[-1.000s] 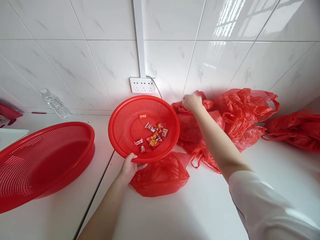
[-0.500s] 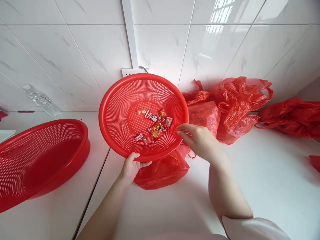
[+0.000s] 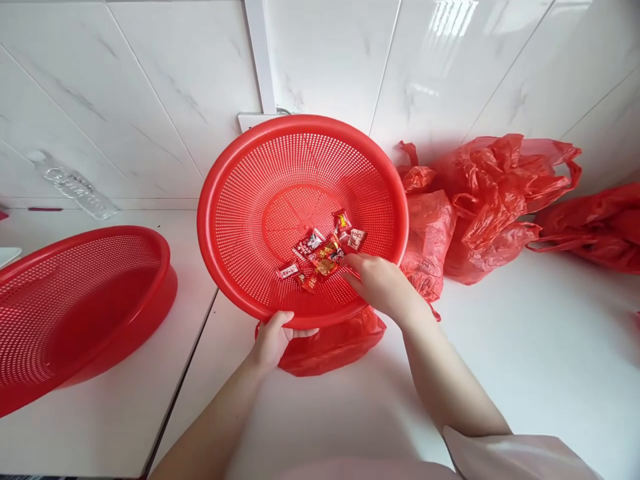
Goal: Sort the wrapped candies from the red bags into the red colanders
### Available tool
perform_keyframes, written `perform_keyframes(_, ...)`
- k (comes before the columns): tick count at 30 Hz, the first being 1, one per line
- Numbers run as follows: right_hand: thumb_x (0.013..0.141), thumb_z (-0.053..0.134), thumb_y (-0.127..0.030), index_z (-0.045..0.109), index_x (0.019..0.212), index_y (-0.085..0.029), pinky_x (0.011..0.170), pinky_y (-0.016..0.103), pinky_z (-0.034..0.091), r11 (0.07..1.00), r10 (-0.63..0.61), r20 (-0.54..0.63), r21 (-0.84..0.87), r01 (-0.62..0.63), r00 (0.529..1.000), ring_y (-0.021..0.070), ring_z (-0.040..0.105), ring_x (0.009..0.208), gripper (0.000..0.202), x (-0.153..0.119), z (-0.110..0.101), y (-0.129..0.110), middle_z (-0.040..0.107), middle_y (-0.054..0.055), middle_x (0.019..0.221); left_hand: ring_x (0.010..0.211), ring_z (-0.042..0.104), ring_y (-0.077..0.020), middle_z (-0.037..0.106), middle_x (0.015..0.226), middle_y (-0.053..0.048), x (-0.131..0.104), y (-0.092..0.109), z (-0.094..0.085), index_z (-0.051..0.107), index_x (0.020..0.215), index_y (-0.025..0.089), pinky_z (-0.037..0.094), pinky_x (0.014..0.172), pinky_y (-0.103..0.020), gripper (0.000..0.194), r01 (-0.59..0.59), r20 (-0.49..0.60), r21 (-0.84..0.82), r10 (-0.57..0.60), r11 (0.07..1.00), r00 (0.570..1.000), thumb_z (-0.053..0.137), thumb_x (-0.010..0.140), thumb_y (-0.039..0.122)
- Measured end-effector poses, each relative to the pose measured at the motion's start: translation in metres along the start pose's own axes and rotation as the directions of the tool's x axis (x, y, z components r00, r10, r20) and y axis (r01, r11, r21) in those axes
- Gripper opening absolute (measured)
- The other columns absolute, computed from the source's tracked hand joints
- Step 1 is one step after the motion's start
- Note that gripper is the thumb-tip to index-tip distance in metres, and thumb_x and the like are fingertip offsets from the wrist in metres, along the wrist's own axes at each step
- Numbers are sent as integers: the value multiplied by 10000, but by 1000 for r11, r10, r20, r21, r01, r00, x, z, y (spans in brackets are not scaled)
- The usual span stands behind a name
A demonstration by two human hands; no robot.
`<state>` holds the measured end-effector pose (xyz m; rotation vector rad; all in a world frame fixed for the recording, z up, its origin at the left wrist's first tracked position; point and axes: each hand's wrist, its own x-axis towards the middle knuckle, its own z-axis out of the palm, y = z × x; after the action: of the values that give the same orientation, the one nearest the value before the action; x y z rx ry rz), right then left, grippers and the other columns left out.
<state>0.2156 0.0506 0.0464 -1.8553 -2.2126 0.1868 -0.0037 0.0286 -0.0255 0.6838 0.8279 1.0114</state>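
Note:
A round red mesh basket [image 3: 306, 123] is tilted toward me, with several small wrapped snacks [image 3: 327, 256] gathered low on its near right side. My left hand [image 3: 276, 340] grips the basket's near rim, thumb on top and fingers beneath. Inside the basket, my right hand [image 3: 376, 281] reaches over the right rim, its fingertips at the red and gold packet; whether they pinch it is unclear. Under the basket lies a red plastic bag [image 3: 333, 347], partly hidden by the basket.
A second red basket [image 3: 150, 313] stands at the left. Filled red bags [image 3: 490, 200] line the tiled wall at the right. A clear plastic bottle [image 3: 80, 192] lies at the back left. A dark seam crosses the white table [image 3: 115, 427].
My right hand has moved left into the basket, down to the snacks. The basket is tilted more and looks closer, and the snacks have slid together.

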Motion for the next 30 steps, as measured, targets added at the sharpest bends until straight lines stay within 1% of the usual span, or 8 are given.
perform_keyframes(6, 927, 487, -275, 542, 1156, -170, 731, 351, 477, 999, 51, -9, 0, -51, 999, 274, 671, 914, 259, 6, 9, 3, 669, 128, 1093, 1106, 622, -347, 719, 1063, -107, -3, -1, 4, 632, 1182, 139, 591, 824, -483, 445, 14, -12, 27, -13, 1000, 1000, 624, 740, 187)
perform_keyframes(14, 800, 645, -505, 329, 1352, -110, 789, 421, 489, 971, 236, -213, 90, -222, 948, 339, 597, 1063, 749, 26, 46, 3, 587, 212, 1215, 1101, 629, -333, 726, 1029, -74, -4, -10, 1, 652, 1176, 191, 593, 839, -494, 426, -14, 32, 131, 10, 991, 999, 657, 750, 192)
perform_keyframes(18, 783, 682, -377, 501, 1149, -145, 801, 386, 481, 971, 223, -198, 134, -199, 955, 301, 599, 1017, 470, 32, 54, 4, 623, 167, 1107, 1113, 623, -326, 721, 1044, -75, -3, -10, -3, 645, 1193, 184, 579, 870, -501, 403, -6, 61, 130, -2, 991, 998, 628, 790, 190)
perform_keyframes(21, 772, 691, -347, 553, 913, -181, 791, 351, 481, 938, 161, -222, 336, -80, 962, 237, 604, 923, 258, 31, 50, 7, 632, 98, 1006, 1128, 612, -339, 711, 1080, -91, -1, -7, -6, 628, 1216, 164, 575, 874, -507, 422, 1, 51, 88, -5, 996, 999, 611, 797, 198)
perform_keyframes(23, 780, 681, -369, 550, 877, -197, 760, 328, 495, 790, 157, -180, 613, -14, 971, 186, 613, 811, 237, 30, 46, 8, 646, 37, 891, 1130, 609, -347, 706, 1099, -96, 1, -3, -8, 623, 1220, 162, 577, 868, -504, 440, -12, 20, 71, 10, 997, 1000, 619, 781, 196)
perform_keyframes(26, 755, 711, -379, 574, 936, -211, 743, 311, 534, 316, 111, -38, 949, 1, 993, 162, 649, 790, 282, 28, 40, 8, 680, -1, 859, 1136, 605, -349, 704, 1108, -95, 3, 5, -10, 614, 1224, 172, 585, 849, -493, 466, -63, -36, 78, 66, 995, 997, 626, 759, 182)
perform_keyframes(28, 697, 775, -341, 604, 992, -218, 769, 302, 555, 30, 83, 13, 999, -16, 996, 157, 673, 832, 362, 28, 37, 7, 706, 0, 921, 1138, 603, -346, 704, 1105, -93, 4, 12, -11, 605, 1227, 182, 588, 836, -492, 472, -105, -59, 89, 111, 990, 992, 618, 756, 176)
perform_keyframes(30, 641, 825, -291, 641, 1002, -224, 793, 281, 565, -119, 97, 34, 993, -22, 995, 147, 684, 852, 411, 28, 35, 6, 721, -3, 959, 1134, 605, -341, 706, 1097, -84, 5, 19, -13, 598, 1227, 195, 590, 828, -492, 478, -143, -83, 92, 151, 985, 985, 611, 750, 171)
